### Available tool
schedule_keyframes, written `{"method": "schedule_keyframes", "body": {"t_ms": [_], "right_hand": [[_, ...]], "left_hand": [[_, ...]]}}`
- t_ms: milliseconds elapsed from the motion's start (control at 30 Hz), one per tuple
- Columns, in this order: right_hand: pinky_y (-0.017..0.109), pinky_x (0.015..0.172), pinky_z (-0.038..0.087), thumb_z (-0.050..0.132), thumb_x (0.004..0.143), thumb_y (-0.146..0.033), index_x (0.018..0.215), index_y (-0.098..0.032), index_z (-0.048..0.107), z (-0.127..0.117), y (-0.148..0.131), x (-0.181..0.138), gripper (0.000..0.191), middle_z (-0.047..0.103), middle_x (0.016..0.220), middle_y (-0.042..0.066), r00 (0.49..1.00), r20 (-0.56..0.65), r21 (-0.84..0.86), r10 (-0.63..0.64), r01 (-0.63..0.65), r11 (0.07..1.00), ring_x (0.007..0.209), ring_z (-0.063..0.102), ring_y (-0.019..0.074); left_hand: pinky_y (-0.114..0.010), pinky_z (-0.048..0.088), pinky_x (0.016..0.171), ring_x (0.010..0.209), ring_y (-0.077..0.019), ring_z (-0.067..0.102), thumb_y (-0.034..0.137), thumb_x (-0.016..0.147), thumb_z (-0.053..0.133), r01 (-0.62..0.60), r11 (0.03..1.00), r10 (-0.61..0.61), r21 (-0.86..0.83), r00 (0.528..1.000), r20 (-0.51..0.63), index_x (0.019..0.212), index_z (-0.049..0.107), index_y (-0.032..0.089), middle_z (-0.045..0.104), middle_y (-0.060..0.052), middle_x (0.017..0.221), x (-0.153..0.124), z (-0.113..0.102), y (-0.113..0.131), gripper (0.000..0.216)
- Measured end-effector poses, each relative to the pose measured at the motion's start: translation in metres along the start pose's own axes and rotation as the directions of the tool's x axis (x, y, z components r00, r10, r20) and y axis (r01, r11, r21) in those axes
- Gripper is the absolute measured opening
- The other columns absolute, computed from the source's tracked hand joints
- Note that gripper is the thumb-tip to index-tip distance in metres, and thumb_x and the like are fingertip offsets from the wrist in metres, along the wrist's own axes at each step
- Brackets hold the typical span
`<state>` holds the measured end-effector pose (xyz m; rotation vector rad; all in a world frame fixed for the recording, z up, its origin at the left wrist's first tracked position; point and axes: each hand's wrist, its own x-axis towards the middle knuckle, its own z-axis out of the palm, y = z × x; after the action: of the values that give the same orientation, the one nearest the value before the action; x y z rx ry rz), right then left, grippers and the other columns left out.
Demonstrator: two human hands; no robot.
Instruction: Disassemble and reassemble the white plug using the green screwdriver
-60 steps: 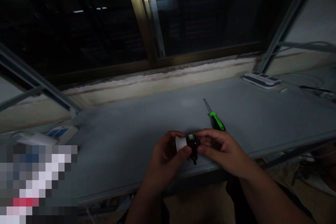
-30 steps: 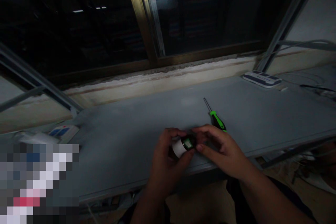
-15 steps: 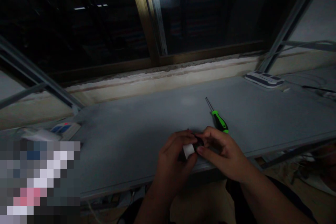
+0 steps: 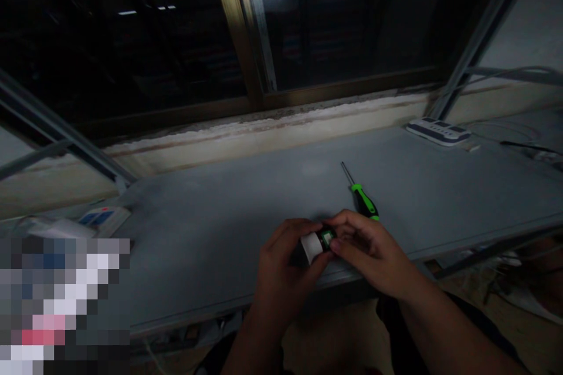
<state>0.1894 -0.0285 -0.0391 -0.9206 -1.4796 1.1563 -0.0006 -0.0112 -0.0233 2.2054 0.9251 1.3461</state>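
Both my hands meet over the near edge of a grey table [image 4: 246,211]. My left hand [image 4: 281,269] is closed round a small part with a white round body and a black and green end [image 4: 317,243]. My right hand [image 4: 369,252] pinches the black and green end of the same small part with thumb and fingertips. A screwdriver with a green and black handle [image 4: 361,196] lies on the table just behind my right hand, its thin shaft pointing away to the left.
A white power strip [image 4: 437,130] lies at the far right of the table, with cables beyond it. A flat white and blue item [image 4: 103,218] sits at the table's left end. Dark window panes and metal frame bars stand behind.
The small part has been turned in my fingers: a black stub that hung below it two seconds ago no longer shows. Both hands stay at the table's near edge; the screwdriver has not moved.
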Motion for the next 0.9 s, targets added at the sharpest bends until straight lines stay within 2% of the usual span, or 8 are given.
{"method": "schedule_keyframes", "body": {"t_ms": [233, 367, 500, 567, 633, 767, 833, 900], "right_hand": [[0.027, 0.072, 0.053, 0.068, 0.09, -0.016, 0.119, -0.026, 0.062, 0.001, -0.006, 0.0, 0.031, 0.066, 0.086, -0.001, 0.994, -0.016, -0.091, -0.111, 0.109, 0.99, 0.077, 0.062, 0.0139], [0.032, 0.085, 0.059, 0.071, 0.092, -0.022, 0.118, -0.026, 0.063, 0.002, -0.005, -0.001, 0.028, 0.071, 0.104, 0.004, 0.992, -0.014, -0.027, -0.125, 0.125, 0.992, 0.094, 0.07, 0.0172], [0.032, 0.09, 0.06, 0.072, 0.092, -0.023, 0.11, -0.028, 0.062, 0.006, 0.001, -0.001, 0.022, 0.07, 0.109, 0.004, 0.971, -0.155, -0.034, -0.182, 0.179, 0.983, 0.101, 0.071, 0.0168], [0.034, 0.093, 0.061, 0.075, 0.09, -0.022, 0.112, -0.028, 0.059, 0.008, 0.004, 0.0, 0.028, 0.07, 0.114, 0.004, 0.967, -0.175, -0.02, -0.185, 0.184, 0.983, 0.105, 0.072, 0.0179], [0.038, 0.096, 0.062, 0.076, 0.089, -0.023, 0.113, -0.028, 0.06, 0.009, 0.004, 0.0, 0.029, 0.07, 0.12, 0.006, 0.972, -0.149, -0.009, -0.18, 0.181, 0.983, 0.108, 0.073, 0.0198], [0.048, 0.106, 0.056, 0.074, 0.09, -0.025, 0.116, -0.028, 0.068, 0.003, 0.001, 0.0, 0.027, 0.064, 0.133, 0.01, 0.946, -0.132, -0.262, -0.297, 0.256, 0.931, 0.123, 0.066, 0.0261], [0.051, 0.107, 0.053, 0.073, 0.09, -0.025, 0.116, -0.029, 0.071, -0.005, -0.001, 0.0, 0.026, 0.062, 0.132, 0.011, 0.917, -0.17, -0.442, -0.361, 0.257, 0.86, 0.125, 0.062, 0.0285], [0.053, 0.106, 0.051, 0.071, 0.09, -0.027, 0.115, -0.029, 0.071, -0.017, 0.0, 0.002, 0.025, 0.061, 0.128, 0.011, 0.877, -0.254, -0.582, -0.407, 0.198, 0.789, 0.123, 0.062, 0.0291]], "left_hand": [[-0.035, 0.058, 0.091, 0.102, -0.0202, 0.072, 0.004, 0.078, 0.078, 0.033, 0.999, -0.033, -0.024, 0.999, -0.006, 0.115, 0.066, 0.025, 0.073, -0.006, 0.111, 0.0, 0.001, 0.001, 0.044], [-0.043, 0.055, 0.102, 0.124, -0.0256, 0.063, 0.006, 0.079, 0.078, 0.039, 0.998, -0.039, -0.055, 0.999, -0.001, 0.112, 0.067, 0.028, 0.062, -0.008, 0.131, -0.004, 0.001, 0.0, 0.041], [-0.042, 0.058, 0.101, 0.14, -0.0295, 0.051, 0.016, 0.08, 0.082, 0.188, 0.921, -0.189, -0.343, 0.981, 0.031, 0.136, 0.053, 0.035, 0.045, -0.011, 0.152, -0.005, 0.001, -0.001, 0.066], [-0.038, 0.059, 0.098, 0.131, -0.0252, 0.06, 0.02, 0.088, 0.075, 0.259, 0.837, -0.236, -0.482, 0.966, 0.108, 0.139, 0.05, 0.033, 0.055, -0.011, 0.145, -0.004, 0.0, 0.0, 0.058], [-0.035, 0.059, 0.096, 0.114, -0.0207, 0.068, 0.022, 0.094, 0.069, 0.3, 0.795, -0.252, -0.527, 0.954, 0.163, 0.129, 0.058, 0.028, 0.067, -0.01, 0.126, -0.001, 0.0, 0.0, 0.037], [-0.027, 0.058, 0.081, 0.091, -0.016, 0.07, 0.02, 0.086, 0.078, 0.338, 0.804, -0.356, -0.489, 0.933, 0.06, 0.109, 0.064, 0.023, 0.07, -0.004, 0.1, 0.0, 0.0, -0.005, 0.027], [-0.026, 0.057, 0.079, 0.09, -0.0154, 0.069, 0.018, 0.081, 0.081, 0.343, 0.822, -0.402, -0.455, 0.915, -0.037, 0.103, 0.063, 0.022, 0.068, -0.003, 0.102, -0.002, 0.001, -0.009, 0.028], [-0.028, 0.056, 0.084, 0.098, -0.0167, 0.069, 0.018, 0.081, 0.08, 0.342, 0.821, -0.429, -0.457, 0.898, -0.099, 0.098, 0.06, 0.022, 0.067, -0.006, 0.116, -0.004, 0.002, -0.013, 0.027]]}}
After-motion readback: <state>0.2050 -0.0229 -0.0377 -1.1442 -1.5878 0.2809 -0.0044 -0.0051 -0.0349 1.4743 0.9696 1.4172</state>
